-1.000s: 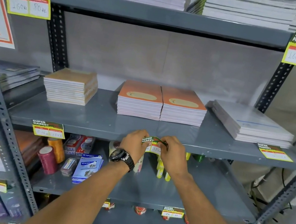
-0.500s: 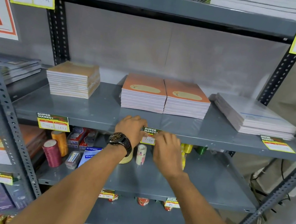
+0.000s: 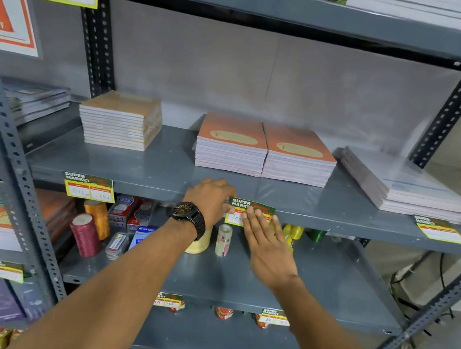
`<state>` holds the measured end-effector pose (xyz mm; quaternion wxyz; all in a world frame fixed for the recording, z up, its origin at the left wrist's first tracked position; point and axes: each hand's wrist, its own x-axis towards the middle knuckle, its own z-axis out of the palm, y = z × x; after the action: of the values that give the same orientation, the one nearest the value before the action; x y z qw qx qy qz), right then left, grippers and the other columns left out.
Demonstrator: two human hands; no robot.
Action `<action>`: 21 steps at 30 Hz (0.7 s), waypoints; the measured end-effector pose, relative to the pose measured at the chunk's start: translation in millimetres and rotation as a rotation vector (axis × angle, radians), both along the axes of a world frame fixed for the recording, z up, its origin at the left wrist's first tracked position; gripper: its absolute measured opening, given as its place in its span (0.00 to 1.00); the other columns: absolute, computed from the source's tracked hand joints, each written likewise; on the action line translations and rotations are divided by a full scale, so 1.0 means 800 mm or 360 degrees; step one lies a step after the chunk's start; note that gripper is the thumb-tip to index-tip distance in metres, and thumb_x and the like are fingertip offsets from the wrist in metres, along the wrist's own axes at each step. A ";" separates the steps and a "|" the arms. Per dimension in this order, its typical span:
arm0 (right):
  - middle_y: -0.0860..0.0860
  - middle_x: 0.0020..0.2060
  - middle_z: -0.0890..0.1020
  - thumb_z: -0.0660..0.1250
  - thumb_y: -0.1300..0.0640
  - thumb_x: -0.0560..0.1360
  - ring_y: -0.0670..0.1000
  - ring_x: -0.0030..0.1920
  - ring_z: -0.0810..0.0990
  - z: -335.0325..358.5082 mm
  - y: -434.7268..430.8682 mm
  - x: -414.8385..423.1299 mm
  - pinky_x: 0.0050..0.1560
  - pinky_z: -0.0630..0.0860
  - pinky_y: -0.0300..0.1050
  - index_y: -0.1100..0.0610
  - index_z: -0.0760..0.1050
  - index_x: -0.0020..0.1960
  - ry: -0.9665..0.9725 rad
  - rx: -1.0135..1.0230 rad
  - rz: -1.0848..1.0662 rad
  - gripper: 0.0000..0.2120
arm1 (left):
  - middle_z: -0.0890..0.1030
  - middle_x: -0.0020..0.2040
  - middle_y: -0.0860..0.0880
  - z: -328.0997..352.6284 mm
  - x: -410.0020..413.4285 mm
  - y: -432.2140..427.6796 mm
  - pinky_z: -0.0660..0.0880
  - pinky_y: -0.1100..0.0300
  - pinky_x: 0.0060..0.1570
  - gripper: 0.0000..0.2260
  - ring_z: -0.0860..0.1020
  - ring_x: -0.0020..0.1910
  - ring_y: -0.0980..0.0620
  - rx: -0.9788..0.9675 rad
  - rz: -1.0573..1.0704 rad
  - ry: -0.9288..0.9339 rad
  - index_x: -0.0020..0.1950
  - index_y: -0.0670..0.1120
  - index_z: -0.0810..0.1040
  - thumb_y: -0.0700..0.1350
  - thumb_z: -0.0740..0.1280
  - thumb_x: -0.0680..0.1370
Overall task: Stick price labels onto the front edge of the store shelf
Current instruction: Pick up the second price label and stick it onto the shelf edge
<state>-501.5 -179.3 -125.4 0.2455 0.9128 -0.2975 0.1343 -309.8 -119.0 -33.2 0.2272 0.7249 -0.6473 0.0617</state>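
Paper label (image 3: 251, 207) under flat hands (image 3: 265, 240)

A stationery shop aisle: grey slotted-steel shelving (image 3: 248, 207) carries stacked orange-covered notebooks (image 3: 266, 150), with green-and-yellow "Super Market" price tags (image 3: 89, 187) stuck along its front edges. Left of the shelving hangs an orange-and-white "50% off" sale poster (image 3: 0, 2); thread spools (image 3: 85, 234) sit below the notebooks.

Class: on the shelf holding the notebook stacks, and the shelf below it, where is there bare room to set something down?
Notebook shelf: bare between the tan stack and orange stacks, and along the front. Lower shelf: its right half is bare; its left is crowded with thread spools and boxes.
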 end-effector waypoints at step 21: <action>0.56 0.78 0.51 0.65 0.58 0.69 0.56 0.78 0.50 0.005 -0.003 -0.046 0.75 0.52 0.61 0.60 0.48 0.78 -0.0040 0.0190 -0.0099 0.43 | 0.78 0.51 0.49 -0.008 -0.018 0.012 0.76 0.51 0.48 0.16 0.77 0.52 0.45 0.0004 0.0169 0.0047 0.61 0.52 0.75 0.52 0.69 0.74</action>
<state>-538.7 -181.4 -121.6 0.1910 0.9144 -0.3362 0.1202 -324.4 -109.3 -39.2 0.2324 0.7593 -0.6046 0.0622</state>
